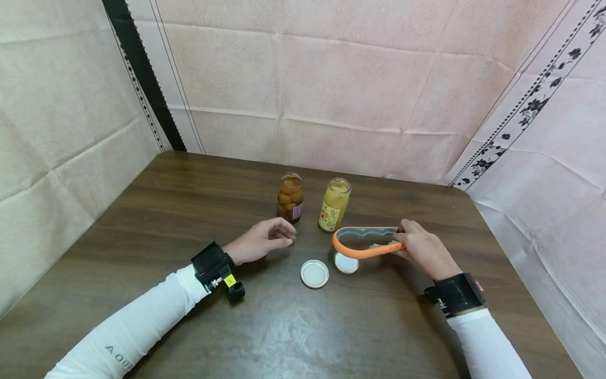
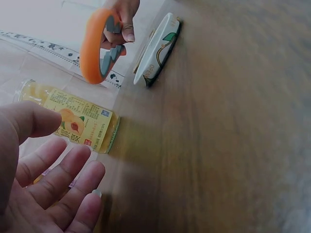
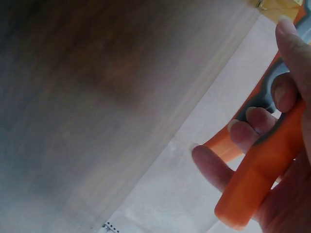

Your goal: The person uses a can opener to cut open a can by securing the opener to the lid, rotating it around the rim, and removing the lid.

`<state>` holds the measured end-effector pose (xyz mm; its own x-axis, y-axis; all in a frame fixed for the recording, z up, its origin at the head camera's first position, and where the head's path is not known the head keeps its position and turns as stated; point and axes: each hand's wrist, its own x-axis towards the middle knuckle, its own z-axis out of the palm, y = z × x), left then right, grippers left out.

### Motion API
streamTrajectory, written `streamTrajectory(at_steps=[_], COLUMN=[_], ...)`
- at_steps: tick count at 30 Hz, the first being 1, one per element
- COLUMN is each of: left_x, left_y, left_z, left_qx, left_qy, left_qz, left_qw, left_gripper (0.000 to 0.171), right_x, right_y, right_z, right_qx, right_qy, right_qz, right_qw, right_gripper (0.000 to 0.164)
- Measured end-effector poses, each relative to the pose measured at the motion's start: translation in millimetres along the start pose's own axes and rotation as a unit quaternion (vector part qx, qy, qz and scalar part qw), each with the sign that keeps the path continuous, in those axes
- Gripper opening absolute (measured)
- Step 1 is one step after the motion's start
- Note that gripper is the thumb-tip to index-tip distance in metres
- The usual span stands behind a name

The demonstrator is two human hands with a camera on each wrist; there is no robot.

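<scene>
Jar opener sits in my right hand, fingers wrapped round its orange handle, the grey-toothed loop held just above the wooden table and pointing toward my left hand. I judge it is held clear of the surface because both lids are already off. My left hand is released, fingers loosely relaxed and holding nothing, hovering just short of the darker jar.

Counting: two open glass jars, the darker one ahead of my left fingertips and the yellow-labelled jar between my hands, just beyond the opener's loop. Two white lids lie flat on the table: one lid between my wrists, the second lid directly below the loop. One opener.
</scene>
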<state>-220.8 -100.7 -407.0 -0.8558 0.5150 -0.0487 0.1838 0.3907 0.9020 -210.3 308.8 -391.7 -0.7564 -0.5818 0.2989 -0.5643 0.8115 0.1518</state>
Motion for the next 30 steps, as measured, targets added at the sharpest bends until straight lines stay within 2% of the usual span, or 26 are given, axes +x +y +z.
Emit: streamTrajectory(at_steps=[4, 9, 13, 16, 19, 25, 30], left_x=[0.4, -0.1, -1.7, -1.7, -1.3, -1.3, -1.5], left_y=[-1.3, -1.1, 0.6, 0.7, -0.2, -1.6, -1.3], left_z=[-1.3, -4.1, -6.0, -6.8, -7.1, -7.3, -7.5], left_qx=[0.008, 0.013, 0.014, 0.015, 0.018, 0.016, 0.017], left_qy=[-0.001, -0.001, 0.002, 0.005, 0.005, 0.005, 0.005], left_qz=[0.001, -0.001, -0.003, -0.007, -0.011, -0.010, -0.013], left_qw=[1.0000, 0.9999, 0.9999, 0.9998, 0.9998, 0.9998, 0.9998], left_gripper=[0.027, 0.028, 0.029, 0.029, 0.029, 0.029, 0.029], right_x=[-2.8, -5.8, -6.5, -6.2, -5.6, -5.1, -5.4], right_y=[4.6, 7.7, 7.6, 7.5, 7.5, 7.9, 8.3], right_z=[1.0, 0.3, -1.5, -2.5, -2.3, -2.4, -3.7], right_qx=[0.007, 0.030, 0.041, 0.040, 0.044, 0.055, 0.049], right_qy=[0.000, -0.026, -0.065, -0.094, -0.116, -0.133, -0.146], right_qz=[0.019, 0.066, 0.119, 0.143, 0.149, 0.156, 0.155], right_qw=[1.000, 0.997, 0.990, 0.984, 0.981, 0.977, 0.976], right_gripper=[0.019, 0.024, 0.041, 0.054, 0.060, 0.065, 0.064])
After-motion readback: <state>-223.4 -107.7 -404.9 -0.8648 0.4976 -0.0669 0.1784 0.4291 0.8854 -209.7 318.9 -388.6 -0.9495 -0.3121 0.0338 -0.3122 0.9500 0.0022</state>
